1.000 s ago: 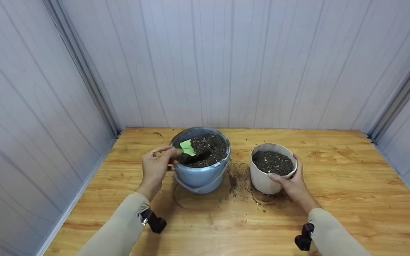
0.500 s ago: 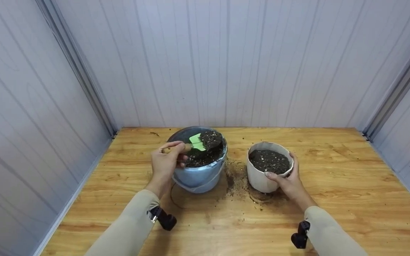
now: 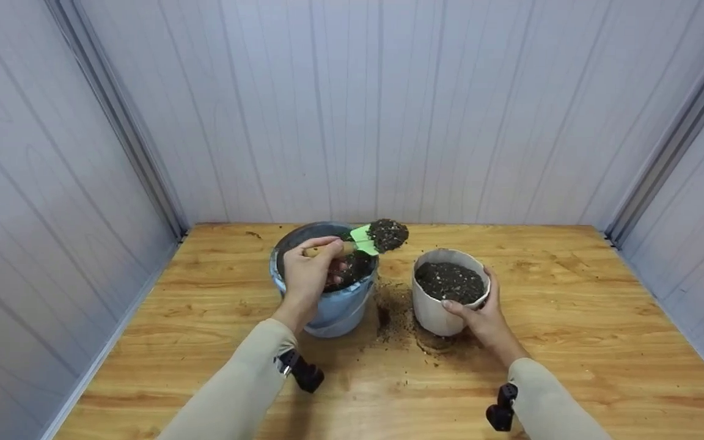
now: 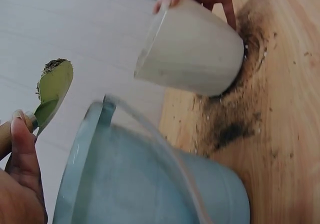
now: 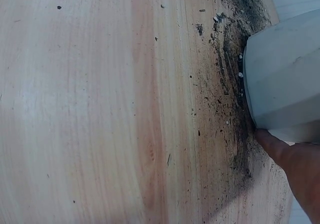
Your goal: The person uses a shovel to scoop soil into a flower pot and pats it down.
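My left hand [image 3: 306,278] grips the wooden handle of a small green trowel [image 3: 362,240]. Dark soil [image 3: 388,235] is heaped on the blade, which is held past the right rim of a blue bucket [image 3: 335,319] with more soil inside. The left wrist view shows the trowel [image 4: 56,87] raised above the level of the bucket's rim. A whitish plant pot [image 3: 434,313], nearly full of soil, stands on the right. My right hand [image 3: 485,318] holds this pot, thumb at the front rim and fingers round its right side. In the right wrist view, a finger [image 5: 280,151] touches the pot's lower wall.
Spilled soil [image 3: 392,308] lies on the wooden table [image 3: 572,318] between bucket and pot and round the pot's base. The bucket's pale handle [image 4: 165,151] hangs down its side. Panelled walls [image 3: 352,110] close off the back and both sides.
The trowel has come up out of the bucket's soil with a load and moved right, past the bucket's rim. The right hand keeps holding the pot; the head view has shifted slightly.
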Demonstrator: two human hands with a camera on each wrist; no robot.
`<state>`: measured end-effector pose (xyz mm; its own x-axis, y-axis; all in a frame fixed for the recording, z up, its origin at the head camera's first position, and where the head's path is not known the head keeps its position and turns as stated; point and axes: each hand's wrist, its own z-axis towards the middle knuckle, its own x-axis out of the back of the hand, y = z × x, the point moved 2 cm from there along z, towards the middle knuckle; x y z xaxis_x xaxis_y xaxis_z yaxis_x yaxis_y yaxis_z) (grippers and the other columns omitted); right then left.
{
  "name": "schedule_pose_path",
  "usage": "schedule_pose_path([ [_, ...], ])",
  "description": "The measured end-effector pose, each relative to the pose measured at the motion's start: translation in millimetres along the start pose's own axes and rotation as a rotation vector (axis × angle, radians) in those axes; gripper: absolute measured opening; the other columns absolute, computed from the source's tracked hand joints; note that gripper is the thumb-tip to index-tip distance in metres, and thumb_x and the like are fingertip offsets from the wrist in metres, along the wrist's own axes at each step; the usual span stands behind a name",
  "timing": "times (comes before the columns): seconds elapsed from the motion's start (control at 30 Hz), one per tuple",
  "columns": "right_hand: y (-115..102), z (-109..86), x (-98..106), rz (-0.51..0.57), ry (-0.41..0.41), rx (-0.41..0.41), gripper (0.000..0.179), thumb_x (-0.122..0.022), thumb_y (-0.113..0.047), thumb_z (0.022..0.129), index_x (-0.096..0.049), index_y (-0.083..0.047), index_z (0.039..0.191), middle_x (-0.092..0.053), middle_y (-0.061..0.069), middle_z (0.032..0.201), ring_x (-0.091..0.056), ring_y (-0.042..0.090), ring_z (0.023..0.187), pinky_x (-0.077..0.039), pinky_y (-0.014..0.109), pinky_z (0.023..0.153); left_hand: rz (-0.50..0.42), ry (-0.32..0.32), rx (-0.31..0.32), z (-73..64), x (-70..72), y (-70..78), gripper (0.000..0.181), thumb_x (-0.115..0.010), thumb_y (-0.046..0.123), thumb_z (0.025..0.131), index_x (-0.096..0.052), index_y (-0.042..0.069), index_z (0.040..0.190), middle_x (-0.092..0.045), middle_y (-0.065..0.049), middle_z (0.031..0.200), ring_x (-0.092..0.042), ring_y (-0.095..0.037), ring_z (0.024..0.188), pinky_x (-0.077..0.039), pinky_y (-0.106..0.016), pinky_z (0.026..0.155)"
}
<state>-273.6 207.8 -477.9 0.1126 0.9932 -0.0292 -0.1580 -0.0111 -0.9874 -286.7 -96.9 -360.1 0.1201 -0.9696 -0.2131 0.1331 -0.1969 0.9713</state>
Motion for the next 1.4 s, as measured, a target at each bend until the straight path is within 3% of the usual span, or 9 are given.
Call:
schedule_pose_path([
  [0.27, -2, 1.6, -4, 0.006, -0.004, 0.000, 0.109, -0.077, -0.001, 0.080, 0.002, -0.011, 0.155, -0.013, 0.023, 0.156, -0.025, 0.035, 0.139, -0.025, 0.041, 0.113, -0.014, -0.084, -0.015, -5.4, -30.1, -4.8, 0.024, -0.073, 0.011, 0.089, -0.071, -0.003, 0.107, -0.069, -0.023, 0.074, -0.065, -0.020, 0.057, -0.051, -0.027, 0.047],
  [0.5, 0, 5.2, -6, 0.027, -0.012, -0.005, 0.109, -0.076, 0.000, 0.081, 0.002, -0.012, 0.155, -0.014, 0.021, 0.157, -0.025, 0.033, 0.139, -0.033, 0.026, 0.103, 0.008, -0.118, -0.030, -11.0, -52.6, -11.6, 0.017, -0.070, 0.006, 0.087, -0.072, 0.000, 0.103, -0.072, -0.013, 0.073, -0.067, -0.020, 0.059, -0.050, -0.026, 0.047],
  [0.7, 1, 7.4, -4, 0.015, -0.007, -0.016, 0.108, -0.076, -0.001, 0.081, 0.002, -0.013, 0.155, -0.014, 0.021, 0.156, -0.025, 0.034, 0.139, -0.028, 0.039, 0.109, 0.085, -0.130, -0.036, -13.2, -68.6, -19.0, 0.018, -0.074, 0.009, 0.084, -0.074, 0.003, 0.101, -0.072, -0.011, 0.072, -0.070, -0.024, 0.063, -0.055, -0.033, 0.051],
  [0.83, 0, 8.3, -3, 0.012, -0.001, -0.021, 0.108, -0.076, -0.001, 0.081, 0.002, -0.014, 0.155, -0.013, 0.022, 0.156, -0.024, 0.034, 0.139, -0.028, 0.041, 0.109, 0.132, -0.131, -0.050, -15.3, -78.5, -25.0, 0.019, -0.075, 0.010, 0.084, -0.075, 0.002, 0.101, -0.071, -0.013, 0.071, -0.070, -0.025, 0.061, -0.055, -0.034, 0.050],
  [1.13, -1, 7.6, -3, 0.003, 0.002, -0.008, 0.109, -0.076, -0.002, 0.082, 0.003, -0.014, 0.156, -0.014, 0.021, 0.156, -0.023, 0.033, 0.140, -0.023, 0.042, 0.113, 0.203, -0.148, -0.034, -19.1, -94.1, -42.2, 0.020, -0.072, 0.009, 0.087, -0.074, 0.002, 0.105, -0.071, -0.012, 0.072, -0.070, -0.036, 0.067, -0.052, -0.028, 0.045],
  [1.4, -2, 6.9, -5, -0.003, -0.017, -0.010, 0.109, -0.076, -0.004, 0.082, 0.004, -0.014, 0.156, -0.012, 0.019, 0.158, -0.021, 0.031, 0.142, -0.020, 0.042, 0.115, 0.233, -0.200, -0.038, -24.1, -99.2, -55.1, 0.021, -0.071, 0.006, 0.088, -0.073, -0.003, 0.107, -0.071, -0.017, 0.073, -0.070, -0.033, 0.064, -0.052, -0.026, 0.045],
])
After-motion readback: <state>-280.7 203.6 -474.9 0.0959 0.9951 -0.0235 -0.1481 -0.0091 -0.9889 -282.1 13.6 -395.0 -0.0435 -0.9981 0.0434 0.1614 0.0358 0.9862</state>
